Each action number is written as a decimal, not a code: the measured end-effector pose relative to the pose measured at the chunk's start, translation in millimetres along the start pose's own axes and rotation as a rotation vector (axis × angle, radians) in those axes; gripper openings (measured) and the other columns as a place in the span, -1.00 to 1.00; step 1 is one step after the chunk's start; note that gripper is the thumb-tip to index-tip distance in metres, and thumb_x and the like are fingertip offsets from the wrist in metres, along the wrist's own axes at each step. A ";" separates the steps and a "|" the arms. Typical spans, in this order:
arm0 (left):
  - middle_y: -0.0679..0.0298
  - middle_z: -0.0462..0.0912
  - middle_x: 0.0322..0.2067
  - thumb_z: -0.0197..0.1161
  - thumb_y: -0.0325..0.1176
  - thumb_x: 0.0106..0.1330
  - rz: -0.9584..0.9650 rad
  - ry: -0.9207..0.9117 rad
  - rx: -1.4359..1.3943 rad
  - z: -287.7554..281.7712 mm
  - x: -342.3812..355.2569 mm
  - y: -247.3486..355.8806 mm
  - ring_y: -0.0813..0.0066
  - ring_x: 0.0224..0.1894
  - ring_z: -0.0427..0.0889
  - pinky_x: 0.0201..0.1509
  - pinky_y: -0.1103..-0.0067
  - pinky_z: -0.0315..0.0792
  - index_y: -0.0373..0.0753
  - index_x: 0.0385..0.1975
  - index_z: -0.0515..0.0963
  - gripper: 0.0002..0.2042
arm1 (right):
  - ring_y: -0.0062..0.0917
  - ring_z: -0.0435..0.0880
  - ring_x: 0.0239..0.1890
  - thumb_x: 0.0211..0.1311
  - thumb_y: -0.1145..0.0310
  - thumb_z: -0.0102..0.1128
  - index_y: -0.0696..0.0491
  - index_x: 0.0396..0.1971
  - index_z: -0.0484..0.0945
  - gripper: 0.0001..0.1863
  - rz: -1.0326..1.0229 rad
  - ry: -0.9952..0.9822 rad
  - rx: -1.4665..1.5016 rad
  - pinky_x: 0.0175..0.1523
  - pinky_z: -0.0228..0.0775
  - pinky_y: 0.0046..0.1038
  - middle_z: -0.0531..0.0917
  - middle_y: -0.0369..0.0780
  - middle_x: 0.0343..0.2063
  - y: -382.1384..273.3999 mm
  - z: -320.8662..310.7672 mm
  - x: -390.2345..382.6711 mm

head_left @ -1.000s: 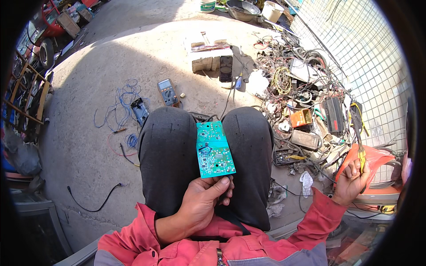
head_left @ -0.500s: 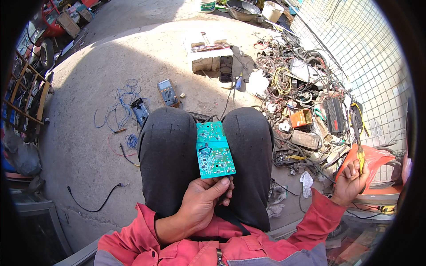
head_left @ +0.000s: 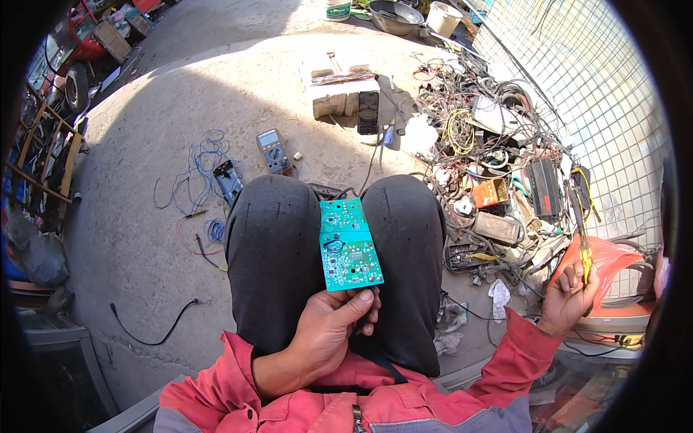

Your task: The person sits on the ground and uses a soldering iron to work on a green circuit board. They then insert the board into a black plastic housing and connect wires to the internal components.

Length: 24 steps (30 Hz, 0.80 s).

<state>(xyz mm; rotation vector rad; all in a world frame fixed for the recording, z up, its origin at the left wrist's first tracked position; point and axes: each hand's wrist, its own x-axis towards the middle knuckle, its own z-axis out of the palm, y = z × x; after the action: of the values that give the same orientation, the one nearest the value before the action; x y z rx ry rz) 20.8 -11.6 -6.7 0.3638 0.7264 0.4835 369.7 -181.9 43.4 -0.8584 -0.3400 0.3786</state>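
Circuit board (head_left: 352, 249): green, seamed across, component-dotted | left fingers (head_left: 354, 309): pinching its near edge | right fingers (head_left: 570, 280): gripping yellow-handled tool (head_left: 585, 257)

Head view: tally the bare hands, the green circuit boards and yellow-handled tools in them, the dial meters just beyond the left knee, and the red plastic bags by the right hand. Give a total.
Hands: 2 (left hand, right hand)
Green circuit board: 1
Yellow-handled tool: 1
Dial meter: 1
Red plastic bag: 1
Total: 6
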 end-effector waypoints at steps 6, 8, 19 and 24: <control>0.31 0.63 -0.34 0.24 -0.37 0.38 -0.003 -0.016 -0.024 -2.2 0.4 -0.2 0.60 -0.36 0.56 -0.32 0.63 0.44 -0.31 -0.18 0.58 -0.85 | -0.77 0.33 -0.58 0.46 0.30 -0.06 0.07 -0.29 0.32 -0.84 -0.011 0.013 -0.014 -0.58 0.20 -0.71 0.36 -0.35 -0.51 0.8 -0.4 0.2; 0.31 0.63 -0.34 0.24 -0.37 0.38 -0.002 -0.018 -0.026 -2.8 0.8 -0.7 0.60 -0.36 0.56 -0.32 0.63 0.44 -0.31 -0.18 0.58 -0.85 | -0.77 0.32 -0.58 0.46 0.30 -0.06 0.07 -0.29 0.32 -0.84 -0.012 0.006 -0.013 -0.58 0.20 -0.72 0.36 -0.35 -0.51 0.9 -1.3 0.2; 0.28 0.60 -0.35 0.23 -0.35 0.37 -0.001 0.007 0.009 0.5 0.1 0.8 0.53 -0.35 0.53 -0.33 0.58 0.39 -0.28 -0.26 0.56 -0.87 | -0.78 0.32 -0.58 0.46 0.31 -0.06 0.07 -0.29 0.32 -0.84 -0.007 0.005 -0.002 -0.58 0.19 -0.73 0.36 -0.34 -0.51 2.4 -4.4 1.0; 0.28 0.60 -0.35 0.22 -0.35 0.38 -0.002 0.005 0.008 -0.5 0.3 0.0 0.53 -0.35 0.53 -0.33 0.58 0.38 -0.28 -0.25 0.56 -0.87 | -0.77 0.32 -0.59 0.45 0.31 -0.06 0.09 -0.25 0.36 -0.85 -0.009 0.006 0.001 -0.59 0.19 -0.74 0.38 -0.33 -0.50 2.8 -6.1 1.1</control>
<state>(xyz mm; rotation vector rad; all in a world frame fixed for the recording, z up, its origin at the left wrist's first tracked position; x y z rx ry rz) 20.6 -11.3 -7.2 0.3697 0.7334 0.4798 372.8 -183.8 37.7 -0.8570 -0.3378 0.3676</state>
